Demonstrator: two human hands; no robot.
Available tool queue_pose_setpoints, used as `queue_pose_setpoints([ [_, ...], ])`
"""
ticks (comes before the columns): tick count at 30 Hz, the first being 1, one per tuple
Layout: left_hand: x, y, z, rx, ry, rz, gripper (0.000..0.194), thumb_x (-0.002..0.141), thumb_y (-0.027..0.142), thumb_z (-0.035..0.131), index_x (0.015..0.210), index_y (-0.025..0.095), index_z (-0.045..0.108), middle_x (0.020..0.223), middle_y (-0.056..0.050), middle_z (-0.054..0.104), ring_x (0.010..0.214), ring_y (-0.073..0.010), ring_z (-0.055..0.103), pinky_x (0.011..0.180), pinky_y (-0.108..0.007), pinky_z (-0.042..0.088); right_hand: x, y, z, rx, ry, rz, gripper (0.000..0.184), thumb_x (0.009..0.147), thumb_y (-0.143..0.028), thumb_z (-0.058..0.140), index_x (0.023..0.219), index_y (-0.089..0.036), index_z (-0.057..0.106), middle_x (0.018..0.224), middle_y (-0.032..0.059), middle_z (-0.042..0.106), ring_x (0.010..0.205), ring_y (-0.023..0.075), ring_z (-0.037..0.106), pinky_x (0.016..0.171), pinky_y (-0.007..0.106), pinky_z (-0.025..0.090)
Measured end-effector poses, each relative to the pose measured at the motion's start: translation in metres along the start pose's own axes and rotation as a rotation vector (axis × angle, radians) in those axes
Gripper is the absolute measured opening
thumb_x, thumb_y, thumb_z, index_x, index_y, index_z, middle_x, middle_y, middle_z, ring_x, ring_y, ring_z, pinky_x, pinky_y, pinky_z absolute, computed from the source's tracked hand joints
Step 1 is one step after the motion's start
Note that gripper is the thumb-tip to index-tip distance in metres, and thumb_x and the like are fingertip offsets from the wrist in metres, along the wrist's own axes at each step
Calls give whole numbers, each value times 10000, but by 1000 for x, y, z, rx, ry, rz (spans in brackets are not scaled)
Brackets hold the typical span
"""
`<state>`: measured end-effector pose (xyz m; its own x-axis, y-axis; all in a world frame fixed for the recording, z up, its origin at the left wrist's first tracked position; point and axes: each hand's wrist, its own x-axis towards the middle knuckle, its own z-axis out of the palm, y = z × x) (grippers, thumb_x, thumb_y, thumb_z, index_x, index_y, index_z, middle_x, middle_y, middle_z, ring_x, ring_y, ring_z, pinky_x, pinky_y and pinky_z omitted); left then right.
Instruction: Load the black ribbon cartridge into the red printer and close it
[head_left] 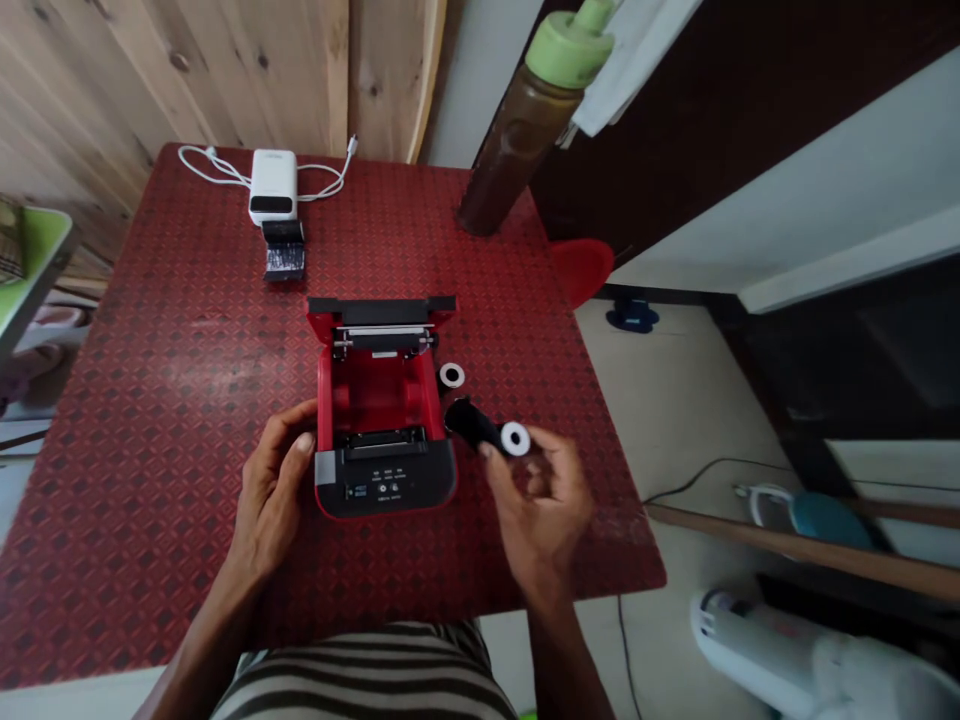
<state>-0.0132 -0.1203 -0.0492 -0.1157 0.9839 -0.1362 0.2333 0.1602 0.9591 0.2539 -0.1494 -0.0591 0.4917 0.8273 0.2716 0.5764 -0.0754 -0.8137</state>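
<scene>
A small red and black label printer (386, 480) sits on the table with its lid (382, 312) raised, so the red compartment inside shows with nothing in it. My left hand (271, 485) grips the printer's left side, its fingers curled against the red wall and the thumb near the front corner. Just off the printer's right side, my right hand (544, 490) pinches a small roll (515, 439) with a white ring-shaped end. A black strip (472, 422) extends from that roll toward the printer. Behind it, a second white-ended roll (452, 376) rests beside the printer.
The red patterned table (187, 430) bears a white power bank (274, 180) with a white cable (330, 185) at the back. In front of that lies a folded black piece (285, 252). A brown bottle (517, 140) with a green cap stands at the back right edge.
</scene>
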Motion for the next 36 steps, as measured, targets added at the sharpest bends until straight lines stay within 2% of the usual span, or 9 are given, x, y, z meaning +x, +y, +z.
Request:
queue_pose_setpoints([
  [4, -1, 0, 0, 41, 13, -27, 576, 1100, 651, 608, 1456, 222, 752, 1367, -90, 821, 1246, -336, 748, 1121, -478, 563, -21, 2, 9, -52, -191, -82, 110, 979, -302, 737, 1082, -266, 731, 908, 31, 807, 754, 213, 733, 731, 365, 638],
  [15, -2, 4, 0, 93, 32, -32, 565, 1105, 655, 597, 1455, 243, 760, 1341, -60, 826, 1269, -338, 737, 1122, -455, 538, -9, 10, -5, 21, -492, -218, 367, 978, -215, 667, 1336, -243, 743, 1248, 116, 860, 1098, 282, 837, 977, 459, 704],
  [19, -2, 3, 1, 73, 25, -25, 569, 1104, 657, 608, 1455, 237, 762, 1355, -68, 819, 1266, -341, 738, 1114, -459, 537, 5, 15, -27, -13, -617, -159, 537, 978, -222, 682, 1515, -228, 672, 1309, 131, 852, 933, 237, 834, 925, 470, 719],
  [21, -2, 3, 1, 64, 23, -30, 563, 1100, 654, 613, 1454, 242, 762, 1361, -68, 817, 1270, -342, 737, 1118, -464, 534, 21, 17, -37, -11, -672, -110, 471, 986, -223, 669, 1454, -243, 715, 1209, 99, 874, 885, 227, 835, 883, 450, 717],
  [23, -3, 4, 1, 53, 23, -49, 550, 1102, 646, 612, 1454, 250, 761, 1368, -66, 817, 1288, -345, 733, 1138, -473, 527, 40, 19, -37, -4, -630, -62, 363, 1003, -229, 640, 1344, -244, 763, 1127, 89, 882, 909, 237, 847, 861, 435, 702],
  [27, -3, 4, 0, 35, 11, -49, 573, 1096, 665, 611, 1456, 243, 756, 1382, -79, 813, 1314, -357, 726, 1159, -490, 523, 73, 18, -3, 1, -502, -61, 318, 985, -300, 695, 1286, -226, 766, 1103, 104, 864, 890, 247, 811, 846, 437, 657],
  [30, -3, 2, -1, 17, 3, -47, 574, 1092, 677, 615, 1436, 243, 764, 1360, -81, 818, 1299, -357, 730, 1170, -491, 523, 85, 15, 37, 7, -481, -102, 388, 888, -332, 792, 1262, -242, 740, 1218, 113, 836, 1006, 272, 781, 910, 457, 629],
  [32, -2, 0, -2, 5, -4, -48, 565, 1091, 686, 616, 1414, 251, 773, 1337, -76, 823, 1250, -347, 741, 1162, -488, 533, 87, 13, 56, 9, -464, -125, 334, 857, -352, 811, 1163, -249, 722, 1201, 105, 822, 1071, 291, 757, 952, 469, 609],
  [36, 0, -2, -3, -8, -17, -26, 557, 1094, 685, 614, 1399, 250, 781, 1349, -84, 818, 1219, -338, 743, 1171, -493, 537, 86, 10, 60, 16, -417, -126, 204, 894, -369, 755, 1047, -264, 671, 1082, 70, 797, 1028, 285, 731, 952, 463, 592],
])
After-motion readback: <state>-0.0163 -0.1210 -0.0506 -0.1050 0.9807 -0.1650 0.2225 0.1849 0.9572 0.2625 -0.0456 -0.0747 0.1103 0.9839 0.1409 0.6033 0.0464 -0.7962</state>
